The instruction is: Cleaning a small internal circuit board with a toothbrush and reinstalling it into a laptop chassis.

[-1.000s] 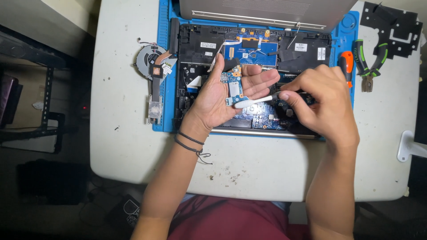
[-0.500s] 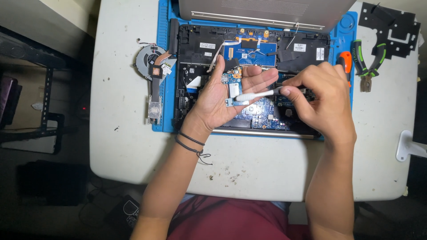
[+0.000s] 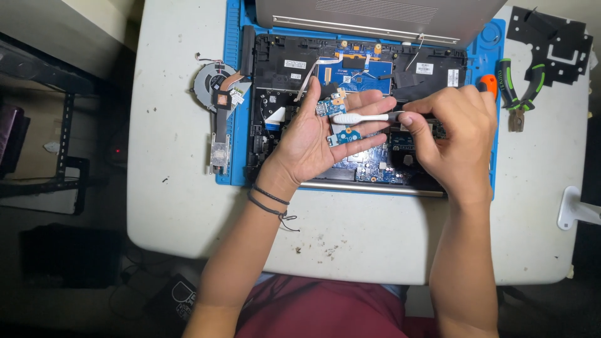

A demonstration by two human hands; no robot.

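A person sits at a round-cornered white desk (image 3: pixel 188 188), seen from above, with only the forearms, hands and a strip of dark red clothing in view.

The left hand (image 3: pixel 316 141) lies palm up over an opened laptop (image 3: pixel 350 81), its grip spread flat, fingers loose. Two small blue circuit boards rest on it: one (image 3: pixel 328 107) near the fingertips, the other (image 3: pixel 344 136) lower on the fingers. The right hand (image 3: pixel 454 134) pinches the dark handle of a small white brush (image 3: pixel 360 117), whose head lies across the left fingers between the two boards. Most of the handle is hidden inside the fist.

The hands cover much of the laptop's lower half; its screen is cut off by the top edge. The laptop sits on a blue work mat (image 3: pixel 233 75). A removed fan with a copper heat pipe (image 3: pixel 216 87) lies at the mat's left edge. To the right are green-handled pliers (image 3: pixel 523 87), a black cut-out sheet (image 3: pixel 551 44) and an orange tool handle (image 3: pixel 488 82), mostly hidden behind the right hand.

Dirt specks mark the desk. The room around it is dark and hard to read.
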